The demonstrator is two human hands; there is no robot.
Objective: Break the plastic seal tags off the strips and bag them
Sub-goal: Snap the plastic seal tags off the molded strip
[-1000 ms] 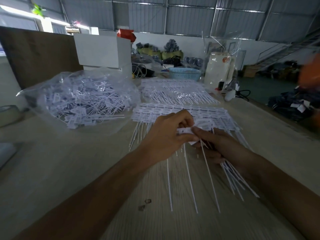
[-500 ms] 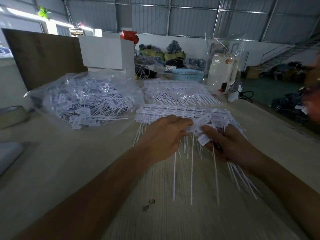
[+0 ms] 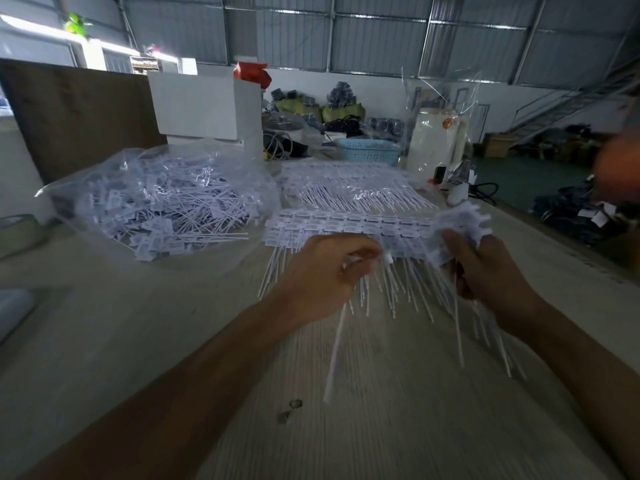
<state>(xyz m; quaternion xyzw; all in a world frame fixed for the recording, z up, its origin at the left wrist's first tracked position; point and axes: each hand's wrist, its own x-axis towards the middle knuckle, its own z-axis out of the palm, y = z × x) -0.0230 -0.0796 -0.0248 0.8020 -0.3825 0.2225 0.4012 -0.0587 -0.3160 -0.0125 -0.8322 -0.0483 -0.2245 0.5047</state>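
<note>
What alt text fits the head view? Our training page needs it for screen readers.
Two bare hands pull white plastic seal tags apart over a wooden table: the left hand grips a loose tag, the right hand a bunched strip. More strips lie behind; a clear bag of tags sits left.

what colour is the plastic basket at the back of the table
Light blue, with a perforated wall; the basket shows in the head view.
</note>
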